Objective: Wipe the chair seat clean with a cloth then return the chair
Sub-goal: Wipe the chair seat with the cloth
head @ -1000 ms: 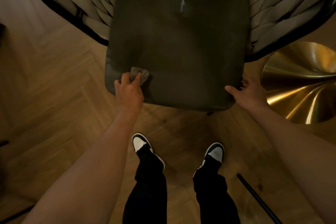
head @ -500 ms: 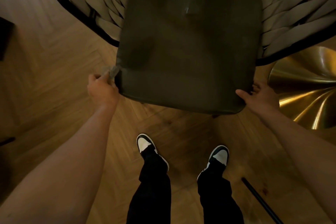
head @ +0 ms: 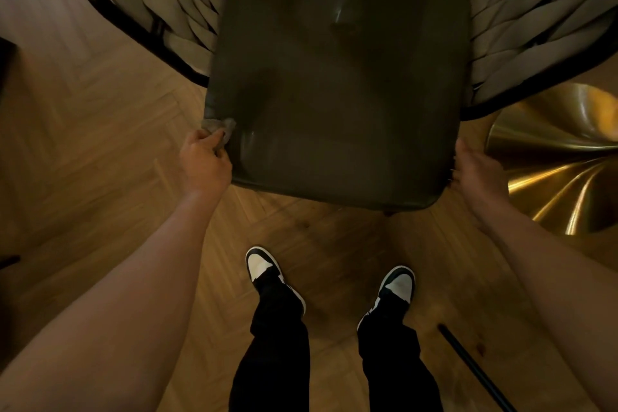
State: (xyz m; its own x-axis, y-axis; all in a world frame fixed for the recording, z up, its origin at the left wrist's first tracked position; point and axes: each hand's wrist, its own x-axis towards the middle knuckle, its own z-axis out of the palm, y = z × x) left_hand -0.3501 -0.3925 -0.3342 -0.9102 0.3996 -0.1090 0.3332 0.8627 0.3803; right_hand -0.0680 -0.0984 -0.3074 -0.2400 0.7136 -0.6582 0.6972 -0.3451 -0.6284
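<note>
Wood floor [head: 100,144], chair seat [head: 334,94], L hand [head: 204,164] fingers clamped on cloth [head: 219,126] at seat's front-left corner, R hand [head: 478,174] gripping front-right corner.

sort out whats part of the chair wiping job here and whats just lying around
Part of the job:
chair seat
cloth, pinched in the left hand
right hand, holding the seat's right edge

Just around:
gold curved base
black rod on the floor
</note>
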